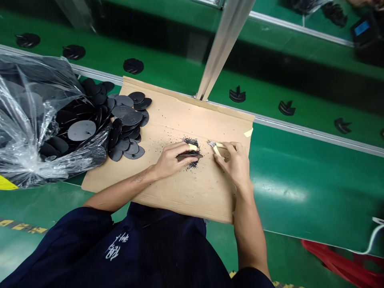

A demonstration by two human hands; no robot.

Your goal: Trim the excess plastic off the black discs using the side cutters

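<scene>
My left hand [174, 159] pinches a black oval plastic disc [190, 157], held edge-on above a heap of small black trimmings [192, 142]. Yellow tape wraps one of its fingertips. In my right hand [237, 162] is a pair of side cutters [216, 149], their handles spread and the jaws pointing left toward the disc. The jaws are apart from the disc. Both hands are over a sheet of brown cardboard [186, 196]. Left of them lies a loose pile of black oval discs [127, 116].
A clear plastic bag [33, 132] full of black discs lies open at the left. Beyond a metal rail, black parts [133, 66] sit spaced along a green surface [177, 76]. A metal post [225, 48] rises behind the cardboard. Something red [339, 264] is at lower right.
</scene>
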